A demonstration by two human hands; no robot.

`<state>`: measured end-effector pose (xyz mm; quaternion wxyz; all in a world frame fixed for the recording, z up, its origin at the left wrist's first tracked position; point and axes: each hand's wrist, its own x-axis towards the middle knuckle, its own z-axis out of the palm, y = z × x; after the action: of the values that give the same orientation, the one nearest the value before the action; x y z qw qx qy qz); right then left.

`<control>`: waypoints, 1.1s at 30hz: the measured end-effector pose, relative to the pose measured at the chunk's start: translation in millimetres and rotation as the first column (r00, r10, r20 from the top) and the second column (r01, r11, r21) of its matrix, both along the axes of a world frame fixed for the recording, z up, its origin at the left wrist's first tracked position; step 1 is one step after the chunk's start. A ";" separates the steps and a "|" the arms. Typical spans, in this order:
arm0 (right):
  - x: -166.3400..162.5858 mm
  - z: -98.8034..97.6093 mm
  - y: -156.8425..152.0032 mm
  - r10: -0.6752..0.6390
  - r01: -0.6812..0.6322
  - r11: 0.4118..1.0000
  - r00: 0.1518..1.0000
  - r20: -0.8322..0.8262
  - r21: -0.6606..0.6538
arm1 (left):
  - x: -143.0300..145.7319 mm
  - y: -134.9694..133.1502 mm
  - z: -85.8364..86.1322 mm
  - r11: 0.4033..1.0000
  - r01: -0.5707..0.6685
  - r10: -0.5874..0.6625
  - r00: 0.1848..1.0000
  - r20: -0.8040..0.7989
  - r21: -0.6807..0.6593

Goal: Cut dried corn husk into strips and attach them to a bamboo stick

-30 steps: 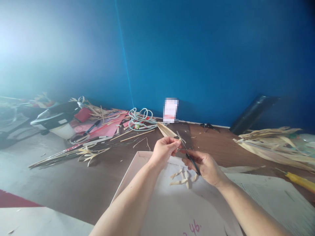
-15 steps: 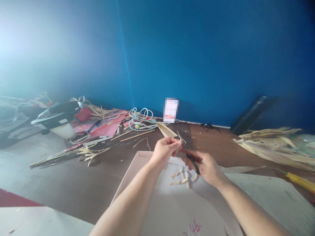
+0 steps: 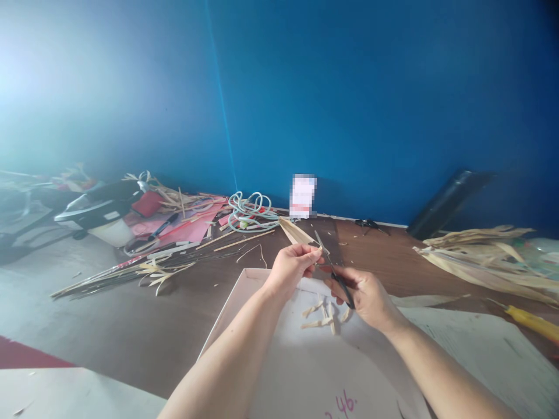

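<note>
Blue wall (image 3: pixel 349 87) backs the bench (image 3: pixel 131 326); above the white board (image 3: pixel 271 372), left hand (image 3: pixel 290 265) pinches a dry leaf (image 3: pixel 297 231), right hand (image 3: pixel 369 297) clasps scissors (image 3: pixel 336 278) against it, both barely moved since before.

We can see only our two arms and our hands. Our left hand (image 3: pixel 290 269) is bare, and so is our right hand (image 3: pixel 367 297). Our long left forearm (image 3: pixel 227 355) is bare too, from the wrist down to the edge of the picture. Our long right forearm (image 3: pixel 437 372) is bare the same way. Both arms look smooth and slim, and they get thinner at the wrists. The knuckles on our right hand make small bumps. Our nails are too small and blurry to tell about.
</note>
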<state>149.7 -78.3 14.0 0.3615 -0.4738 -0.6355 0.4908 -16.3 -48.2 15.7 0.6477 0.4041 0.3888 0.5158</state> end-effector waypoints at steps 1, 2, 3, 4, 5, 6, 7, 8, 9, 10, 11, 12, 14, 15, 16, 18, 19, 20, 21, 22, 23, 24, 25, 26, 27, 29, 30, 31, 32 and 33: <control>-0.2 -0.3 0.4 -0.009 0.009 1.000 1.000 -0.006 -0.006 | 0.0 0.3 -0.7 1.000 0.003 -0.003 1.000 0.004 -0.001; -0.2 -1.0 1.0 -0.021 0.021 1.000 1.000 -0.013 -0.012 | -0.1 0.5 -1.4 1.000 0.007 -0.007 1.000 0.007 -0.004; -0.1 -1.8 1.9 -0.039 0.039 0.999 0.999 -0.023 -0.019 | -0.1 0.7 -2.0 1.000 0.014 -0.014 1.000 0.010 -0.006; 0.2 -2.9 3.0 -0.062 0.061 0.998 0.997 -0.037 -0.026 | -0.3 0.9 -2.4 1.000 0.023 -0.023 1.000 0.010 -0.007; 0.7 -4.1 4.2 -0.090 0.088 0.996 0.994 -0.056 -0.030 | -0.4 1.0 -2.8 0.999 0.035 -0.035 0.999 0.011 -0.010; 1.4 -5.2 5.5 -0.118 0.116 0.993 0.990 -0.078 -0.033 | -0.6 1.0 -2.9 0.999 0.048 -0.048 0.999 0.011 -0.013; 2.2 -6.2 6.8 -0.145 0.142 0.989 0.984 -0.100 -0.034 | -0.8 0.9 -2.9 0.998 0.061 -0.060 0.998 0.011 -0.017; 3.0 -6.9 7.9 -0.169 0.167 0.986 0.978 -0.121 -0.031 | -0.9 0.7 -2.7 0.997 0.073 -0.073 0.997 0.010 -0.019; 3.7 -7.4 8.8 -0.190 0.189 0.982 0.972 -0.136 -0.023 | -1.1 0.4 -2.3 0.996 0.085 -0.085 0.996 0.011 -0.022; 4.2 -7.6 9.4 -0.210 0.210 0.978 0.967 -0.142 -0.014 | -1.2 0.1 -1.8 0.995 0.096 -0.096 0.995 0.013 -0.027; 4.5 -7.6 9.8 -0.229 0.230 0.973 0.963 -0.140 -0.004 | -1.2 -0.3 -1.2 0.994 0.108 -0.107 0.994 0.018 -0.031; 4.7 -7.4 9.8 -0.245 0.248 0.969 0.960 -0.136 0.004 | -1.1 -0.8 -0.5 0.992 0.120 -0.119 0.993 0.025 -0.037; 4.3 -7.0 9.4 -0.259 0.264 0.964 0.956 -0.140 0.019 | -0.8 -1.6 1.0 0.988 0.142 -0.139 0.989 0.050 -0.053; 4.0 -7.0 9.0 -0.256 0.262 0.965 0.955 -0.150 0.023 | -0.6 -2.0 1.5 0.987 0.151 -0.147 0.987 0.065 -0.060; 3.7 -7.3 8.7 -0.249 0.257 0.966 0.954 -0.165 0.025 | -0.5 -2.3 1.8 0.985 0.158 -0.152 0.985 0.082 -0.063; 3.1 -8.7 8.5 -0.227 0.236 0.972 0.953 -0.199 0.021 | -0.3 -2.7 1.5 0.984 0.170 -0.162 0.981 0.110 -0.059; 2.8 -9.7 8.5 -0.211 0.221 0.975 0.954 -0.213 0.022 | -0.3 -2.8 1.0 0.984 0.173 -0.165 0.979 0.122 -0.053; 2.5 -10.8 8.7 -0.196 0.208 0.978 0.954 -0.225 0.029 | -0.4 -2.8 0.2 0.983 0.175 -0.167 0.977 0.134 -0.048; 2.2 -11.8 8.9 -0.180 0.196 0.980 0.955 -0.235 0.043 | -0.6 -2.7 -0.7 0.983 0.176 -0.168 0.975 0.145 -0.045; 1.9 -12.5 9.1 -0.166 0.186 0.981 0.956 -0.241 0.061 | -0.8 -2.6 -1.5 0.983 0.177 -0.168 0.973 0.156 -0.047; 1.5 -12.9 9.2 -0.154 0.178 0.981 0.958 -0.242 0.078 | -0.9 -2.5 -2.1 0.983 0.179 -0.168 0.972 0.167 -0.050; 1.2 -13.0 9.1 -0.146 0.172 0.981 0.960 -0.238 0.092 | -1.1 -2.3 -2.6 0.982 0.181 -0.169 0.969 0.178 -0.054; 0.9 -12.7 9.0 -0.141 0.168 0.981 0.963 -0.230 0.101 | -1.2 -2.1 -2.9 0.981 0.184 -0.171 0.967 0.187 -0.059; 0.6 -12.2 8.8 -0.139 0.166 0.980 0.966 -0.220 0.107 | -1.2 -2.0 -2.9 0.980 0.188 -0.173 0.965 0.196 -0.063; 0.5 -11.6 8.6 -0.138 0.164 0.980 0.968 -0.209 0.112 | -1.2 -2.0 -2.9 0.979 0.193 -0.176 0.964 0.202 -0.068; 0.7 -10.9 8.2 -0.143 0.167 0.979 0.972 -0.187 0.120 | -0.7 -2.1 -2.7 0.977 0.199 -0.179 0.962 0.206 -0.082; 1.0 -10.9 8.2 -0.146 0.170 0.978 0.973 -0.178 0.125 | -0.2 -2.2 -2.6 0.975 0.201 -0.180 0.962 0.205 -0.089; 1.4 -11.1 8.2 -0.147 0.170 0.977 0.974 -0.171 0.128 | 0.3 -2.5 -2.7 0.974 0.205 -0.182 0.962 0.205 -0.093; 1.7 -11.4 8.2 -0.143 0.165 0.978 0.975 -0.167 0.128 | 0.9 -2.7 -2.8 0.973 0.208 -0.185 0.961 0.204 -0.096; 1.9 -11.7 8.2 -0.136 0.158 0.980 0.976 -0.170 0.124 | 1.6 -3.0 -3.0 0.973 0.211 -0.188 0.961 0.203 -0.097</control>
<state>151.6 -70.1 2.3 0.4785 -0.4525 -0.5997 0.4546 -14.7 -51.2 12.6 0.7538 0.3506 0.3111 0.4605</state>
